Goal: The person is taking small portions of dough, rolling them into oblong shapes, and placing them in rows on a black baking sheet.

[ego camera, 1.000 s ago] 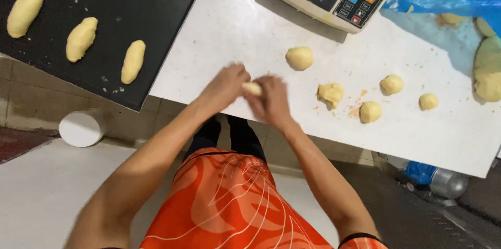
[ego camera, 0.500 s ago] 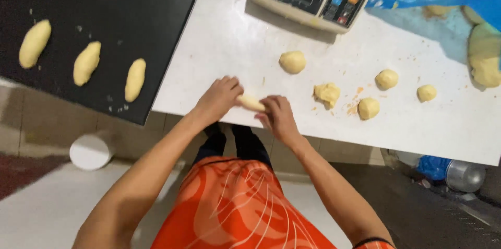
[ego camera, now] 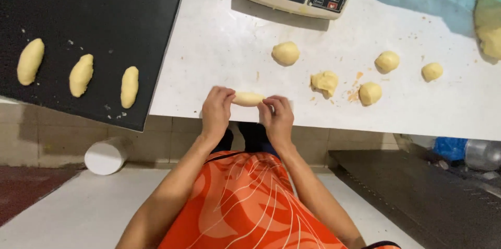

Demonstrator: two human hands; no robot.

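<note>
With our left hand [ego camera: 216,109] and right hand [ego camera: 276,116] pinching the dough roll [ego camera: 248,98] at its ends near the table [ego camera: 219,45] edge, we judge it could stretch thin or tear.

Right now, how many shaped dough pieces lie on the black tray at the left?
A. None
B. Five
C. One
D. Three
D: three elongated dough pieces lie in a row on the black tray, while the left hand and right hand hold another dough roll over the white table.

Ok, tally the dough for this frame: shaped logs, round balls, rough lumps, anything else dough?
Shaped logs on black tray: 3
Log held between left hand and right hand: 1
Round balls: 4
Rough lump: 1
Big dough mass, right edge: 1
Total: 10
</note>
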